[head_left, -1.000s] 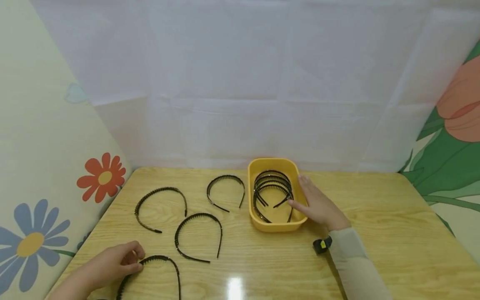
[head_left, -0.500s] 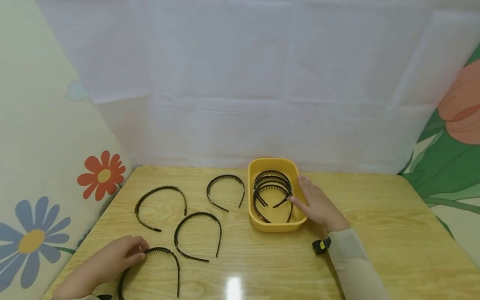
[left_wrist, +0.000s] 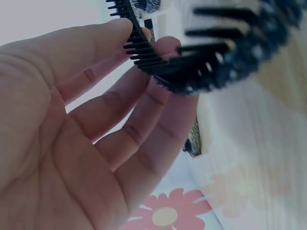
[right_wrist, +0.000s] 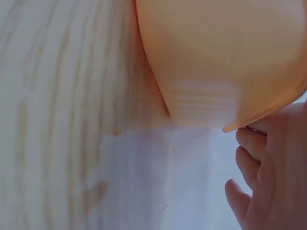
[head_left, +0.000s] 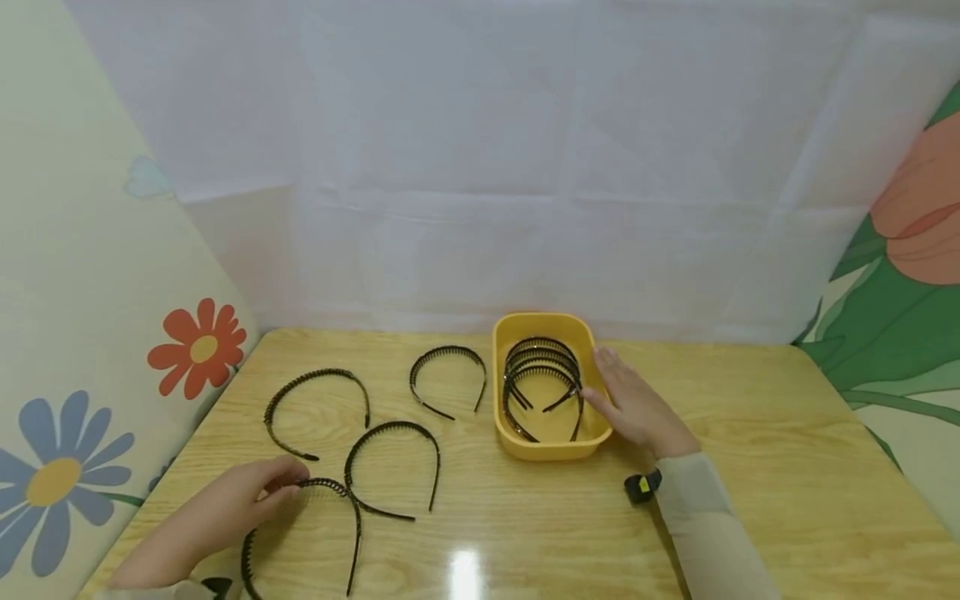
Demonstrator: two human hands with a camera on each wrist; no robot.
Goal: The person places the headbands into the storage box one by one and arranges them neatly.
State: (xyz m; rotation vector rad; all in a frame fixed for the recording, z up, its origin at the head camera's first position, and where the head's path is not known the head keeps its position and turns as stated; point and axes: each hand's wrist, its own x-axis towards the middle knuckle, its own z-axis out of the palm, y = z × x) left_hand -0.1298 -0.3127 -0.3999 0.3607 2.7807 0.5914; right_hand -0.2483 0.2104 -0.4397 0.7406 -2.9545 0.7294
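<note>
My left hand [head_left: 228,510] pinches a black toothed headband [head_left: 356,533] near the top of its arch, at the front left of the table. In the left wrist view, the thumb and fingertips meet on the toothed band [left_wrist: 148,60], and shiny dark beads line its outer side. My right hand [head_left: 643,410] rests against the right side of a yellow plastic bin [head_left: 551,451], fingers straight and thumb over the rim. The right wrist view has the fingers [right_wrist: 249,163] just beside the bin's rim. Several black headbands [head_left: 542,354] lie overlapping inside the bin.
Three more headbands lie on the wooden table [head_left: 525,533]: one at the left [head_left: 315,375], one beside the bin [head_left: 448,350], and one in the middle [head_left: 393,427], close to the held one. A white sheet [head_left: 435,183] hangs behind the table.
My left hand has moved away from me and slightly right, carrying the pinched headband closer to the middle one. My right hand stays at the bin.
</note>
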